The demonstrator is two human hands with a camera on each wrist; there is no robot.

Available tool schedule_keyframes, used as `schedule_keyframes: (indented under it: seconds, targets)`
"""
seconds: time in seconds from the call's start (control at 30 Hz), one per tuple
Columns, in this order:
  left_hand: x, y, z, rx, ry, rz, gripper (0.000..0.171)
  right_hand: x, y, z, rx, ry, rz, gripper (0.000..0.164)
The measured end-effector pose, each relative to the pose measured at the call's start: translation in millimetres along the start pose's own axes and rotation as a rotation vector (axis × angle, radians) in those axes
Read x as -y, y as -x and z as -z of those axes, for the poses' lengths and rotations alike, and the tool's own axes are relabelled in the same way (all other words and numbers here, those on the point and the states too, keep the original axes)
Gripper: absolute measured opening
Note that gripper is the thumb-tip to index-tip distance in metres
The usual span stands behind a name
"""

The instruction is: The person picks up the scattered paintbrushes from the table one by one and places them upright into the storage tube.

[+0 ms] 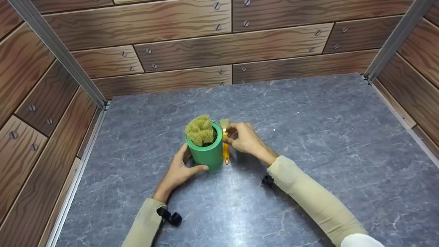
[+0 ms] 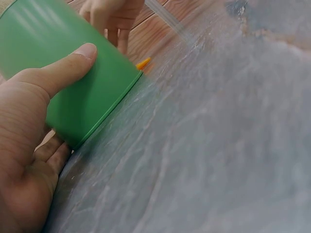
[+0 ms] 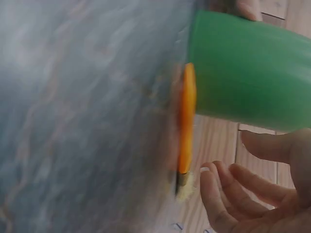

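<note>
A green cylindrical pot (image 1: 207,158) stands on the table, with a fuzzy yellow-green plant (image 1: 199,131) sticking out of its top. My left hand (image 1: 180,167) grips the pot low down, the thumb across its near side and the fingers round the left. Right beside the pot lies a paintbrush with an orange handle (image 3: 187,121) and pale bristles (image 1: 224,122). Over the brush, in the head view, is my right hand (image 1: 245,138). The right wrist view shows its fingers (image 3: 238,199) bent loosely, apart from both brush and pot, with nothing between them.
The grey marbled tabletop (image 1: 308,130) spreads around the pot. Wood-patterned panels (image 1: 192,44) wall it at the back and sides, with metal strips at the corners. Dark wrist-worn devices (image 1: 169,216) sit at both cuffs.
</note>
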State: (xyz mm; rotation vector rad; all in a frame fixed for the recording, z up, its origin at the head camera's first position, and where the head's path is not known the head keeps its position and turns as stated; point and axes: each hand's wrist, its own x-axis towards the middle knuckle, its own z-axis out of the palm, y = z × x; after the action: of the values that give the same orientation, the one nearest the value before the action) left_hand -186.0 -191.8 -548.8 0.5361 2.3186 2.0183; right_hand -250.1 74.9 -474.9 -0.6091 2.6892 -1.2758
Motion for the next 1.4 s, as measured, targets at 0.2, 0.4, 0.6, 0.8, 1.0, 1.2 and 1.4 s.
schedule_keyframes:
  seconds: [0.2, 0.4, 0.6, 0.8, 1.0, 1.2, 1.4]
  targets:
    - [-0.1, -0.4, -0.1, -0.008, -0.004, 0.018, 0.109, -5, -5, -5, 0.048, 0.091, -0.126, 0.022]
    - [-0.2, 0.4, 0.4, -0.006, -0.037, 0.014, 0.106, -6, -11, -10, 0.065, 0.105, -0.228, 0.018]
    - [0.1, 0.8, -0.1, -0.001, -0.043, 0.009, 0.105, -9, -13, -10, 0.061, 0.072, -0.281, 0.019]
    - [0.3, 0.4, -0.5, -0.007, -0.017, 0.005, 0.106, -13, -15, -7, 0.028, 0.004, -0.322, 0.027]
    - [-0.6, 0.0, -0.5, -0.012, -0.027, 0.011, 0.106, -16, -18, -5, 0.024, -0.025, -0.378, 0.033]
    - [-1.8, -0.1, 0.1, -0.008, -0.025, 0.005, 0.107, -20, -17, -3, 0.013, 0.013, -0.365, 0.024]
    - [-1.1, 0.7, 0.3, -0.003, -0.032, 0.019, 0.106, -24, -18, 0, 0.04, -0.125, -0.39, 0.023]
